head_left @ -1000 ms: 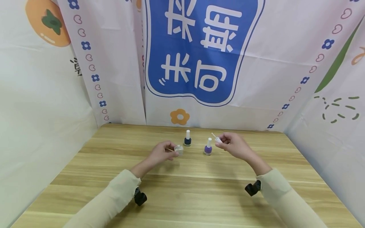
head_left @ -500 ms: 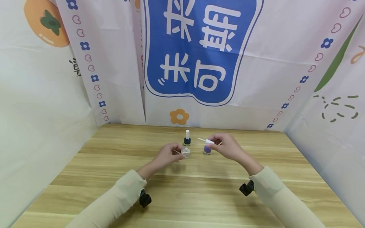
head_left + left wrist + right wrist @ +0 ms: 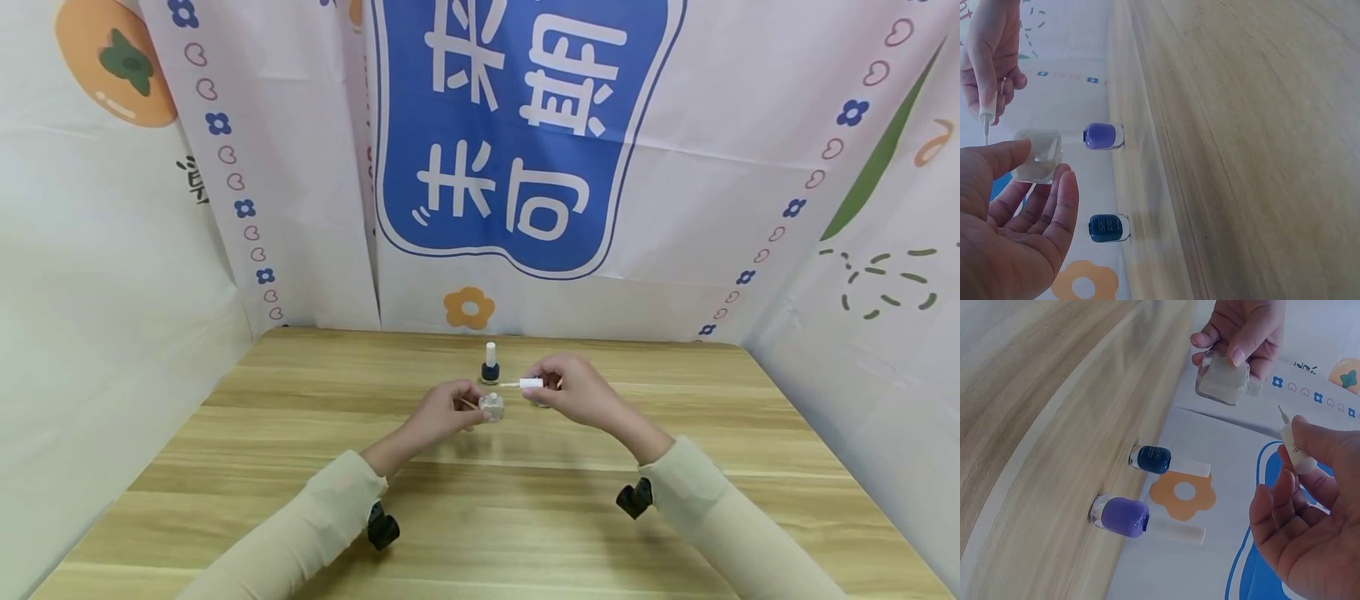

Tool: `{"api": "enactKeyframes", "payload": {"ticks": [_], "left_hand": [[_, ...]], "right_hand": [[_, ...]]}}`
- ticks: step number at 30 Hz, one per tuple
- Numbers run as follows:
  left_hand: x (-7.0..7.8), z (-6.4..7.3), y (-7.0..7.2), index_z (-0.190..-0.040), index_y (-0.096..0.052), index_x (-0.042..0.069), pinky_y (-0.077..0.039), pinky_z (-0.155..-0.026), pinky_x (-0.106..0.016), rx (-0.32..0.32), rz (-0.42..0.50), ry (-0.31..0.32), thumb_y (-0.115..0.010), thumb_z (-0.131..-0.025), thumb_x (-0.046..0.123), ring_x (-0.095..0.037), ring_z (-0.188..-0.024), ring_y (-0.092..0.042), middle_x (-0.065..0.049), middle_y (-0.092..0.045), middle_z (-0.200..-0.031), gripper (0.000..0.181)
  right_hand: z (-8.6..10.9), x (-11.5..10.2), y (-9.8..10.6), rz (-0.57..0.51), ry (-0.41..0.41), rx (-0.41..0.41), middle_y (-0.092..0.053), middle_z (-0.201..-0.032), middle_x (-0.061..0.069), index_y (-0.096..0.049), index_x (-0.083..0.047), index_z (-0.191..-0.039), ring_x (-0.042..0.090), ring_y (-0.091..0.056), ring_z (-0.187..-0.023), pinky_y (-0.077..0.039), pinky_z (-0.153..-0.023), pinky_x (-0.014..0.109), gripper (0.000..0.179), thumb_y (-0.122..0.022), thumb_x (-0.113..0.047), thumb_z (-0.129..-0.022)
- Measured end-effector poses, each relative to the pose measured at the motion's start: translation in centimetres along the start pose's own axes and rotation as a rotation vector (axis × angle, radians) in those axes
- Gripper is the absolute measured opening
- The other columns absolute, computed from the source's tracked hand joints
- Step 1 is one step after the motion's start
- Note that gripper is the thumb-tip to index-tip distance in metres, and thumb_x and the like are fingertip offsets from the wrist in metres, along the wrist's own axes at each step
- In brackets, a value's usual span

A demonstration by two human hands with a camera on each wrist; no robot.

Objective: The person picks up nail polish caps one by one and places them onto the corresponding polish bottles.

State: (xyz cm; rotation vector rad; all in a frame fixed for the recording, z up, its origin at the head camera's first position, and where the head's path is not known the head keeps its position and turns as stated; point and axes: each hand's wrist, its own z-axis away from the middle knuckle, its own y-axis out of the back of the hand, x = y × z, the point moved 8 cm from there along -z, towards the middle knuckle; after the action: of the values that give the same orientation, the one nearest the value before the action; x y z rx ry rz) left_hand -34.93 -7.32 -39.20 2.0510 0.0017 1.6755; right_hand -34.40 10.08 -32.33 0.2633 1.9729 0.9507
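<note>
My left hand [image 3: 448, 410] pinches a clear, squarish nail polish bottle [image 3: 492, 407] between thumb and fingers. In the right wrist view the bottle is uncapped, its neck bare. My right hand [image 3: 573, 392] pinches a white nail polish cap [image 3: 1299, 450], its thin brush [image 3: 1283, 414] pointing towards the bottle's neck. Brush and neck are apart. Behind the hands a dark teal nail polish bottle [image 3: 490, 372] stands upright with its white cap on. A purple nail polish bottle [image 3: 1124, 516], also capped and upright, is mostly hidden behind my right hand in the head view.
The bottles stand towards the back of a wood-grain table [image 3: 480, 517]. A white printed cloth [image 3: 675, 250] hangs behind the table, with similar cloth along both sides. Each wrist carries a small black camera.
My right hand has moved left with the cap, past the front of the purple bottle, and the brush has swung level. The left hand has moved slightly right with the clear bottle.
</note>
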Motion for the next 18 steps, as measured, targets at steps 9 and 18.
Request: {"api": "enactKeyframes", "payload": {"ticks": [9, 18], "left_hand": [[0.2, 0.1, 0.0, -0.101, -0.066, 0.001, -0.058, -0.068, -0.035, 0.000, 0.000, -0.002, -0.073, -0.086, 0.006, -0.017, -0.077, -0.064, -0.007, -0.066, -0.091, 0.017], [0.2, 0.1, -0.2, -0.101, -0.066, 0.000, -0.058, -0.071, -0.044, -0.012, 0.008, -0.016, -0.073, -0.086, 0.006, -0.017, -0.076, -0.063, -0.007, -0.066, -0.091, 0.017]], "right_hand": [[-0.3, -0.7, -0.7, 0.046, 0.041, -0.014, -0.054, -0.074, -0.004, -0.070, -0.012, -0.091, 0.014, -0.051, -0.068, -0.045, -0.056, 0.026, 0.006, -0.074, -0.015, -0.088], [-0.3, -0.7, -1.2, 0.071, 0.027, -0.037, -0.053, -0.077, -0.002, -0.069, -0.011, -0.093, 0.015, -0.050, -0.069, -0.045, -0.057, 0.027, 0.007, -0.074, -0.015, -0.088]]}}
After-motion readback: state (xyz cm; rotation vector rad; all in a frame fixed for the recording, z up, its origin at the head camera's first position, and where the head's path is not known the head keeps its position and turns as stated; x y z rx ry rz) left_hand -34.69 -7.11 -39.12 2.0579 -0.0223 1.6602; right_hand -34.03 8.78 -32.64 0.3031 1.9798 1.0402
